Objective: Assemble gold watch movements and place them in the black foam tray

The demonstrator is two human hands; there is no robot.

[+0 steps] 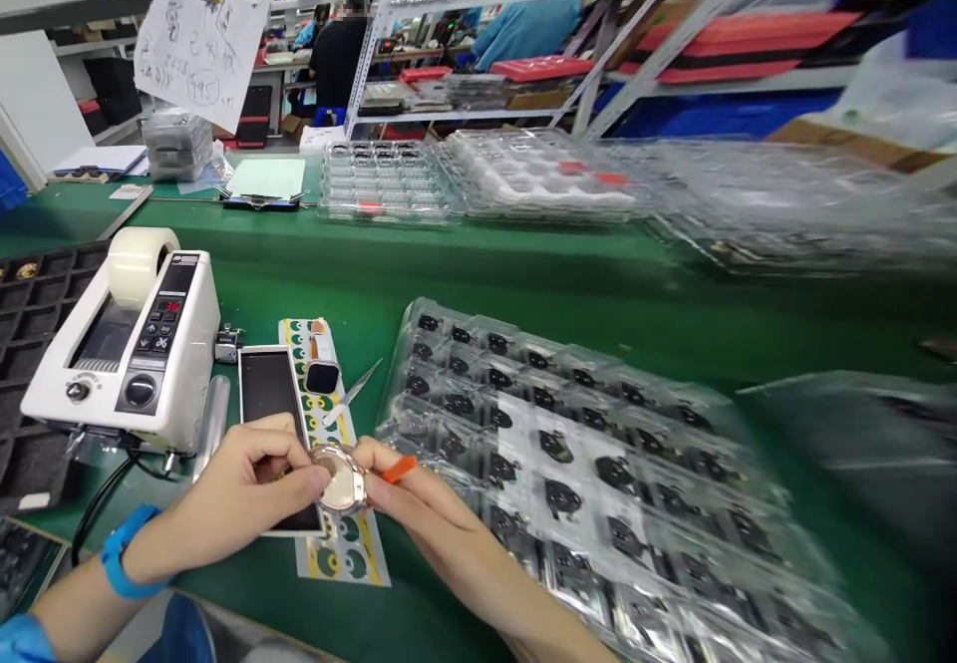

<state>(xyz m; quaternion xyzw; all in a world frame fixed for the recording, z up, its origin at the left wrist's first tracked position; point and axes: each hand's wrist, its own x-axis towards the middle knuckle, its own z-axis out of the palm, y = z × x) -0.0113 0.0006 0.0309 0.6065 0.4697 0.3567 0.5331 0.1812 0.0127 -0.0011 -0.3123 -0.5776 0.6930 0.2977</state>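
Observation:
Between both hands is a round watch case (342, 479) with a gold-toned rim and a pale face. My left hand (258, 484), a blue band at its wrist, pinches the case's left edge between thumb and fingers. On the other side my right hand (404, 489) grips the case's right edge, and an orange strip (399, 470) sticks out between its fingers. Beneath the hands lie a white-framed tray (267, 384) with a dark inside and a sticker sheet (340, 563). A smartwatch (322, 377) and pointed tweezers (355, 394) rest on the sheet.
At the left stands a white tape dispenser (139, 344) beside a black compartment tray (45, 294). Clear blister trays (590, 444) of small black parts cover the right side. More plastic trays (545, 174) and a clipboard (265, 179) sit on the back ledge.

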